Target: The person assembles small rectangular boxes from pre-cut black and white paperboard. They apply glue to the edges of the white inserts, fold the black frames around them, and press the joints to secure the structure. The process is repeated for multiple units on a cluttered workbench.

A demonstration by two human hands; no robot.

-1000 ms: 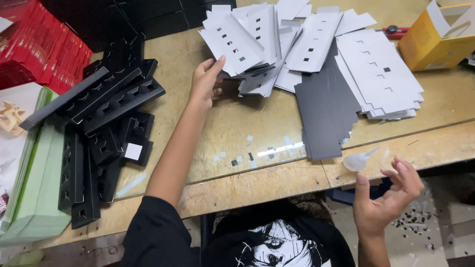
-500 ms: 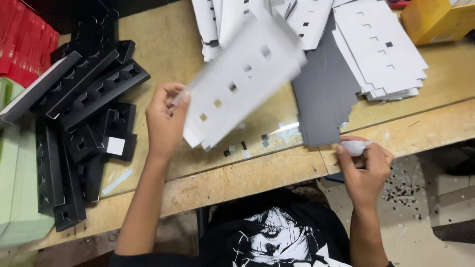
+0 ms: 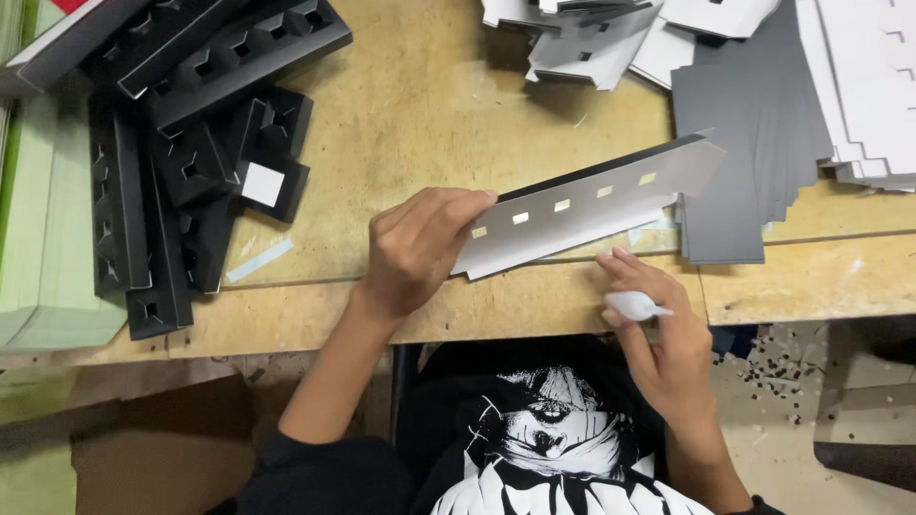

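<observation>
My left hand (image 3: 415,246) grips the left end of a die-cut card sheet (image 3: 592,202), grey-white on the side facing me and black on the other, with a row of small square holes. The sheet is tilted on edge above the wooden bench (image 3: 448,105). My right hand (image 3: 663,334) is just below the sheet's right half, near the bench's front edge, and holds a small whitish translucent piece (image 3: 634,305) between thumb and fingers.
Folded black card trays (image 3: 181,153) are piled at the left, beside a stack of pale green sheets (image 3: 43,238). More flat die-cut sheets (image 3: 763,143), grey and black, lie at the back right. Small punched scraps (image 3: 778,367) litter the floor at the right.
My left hand took one sheet from the far pile, pulled it toward me and turned it edge-on. My right hand rose to the bench edge under the sheet, holding the small whitish piece.
</observation>
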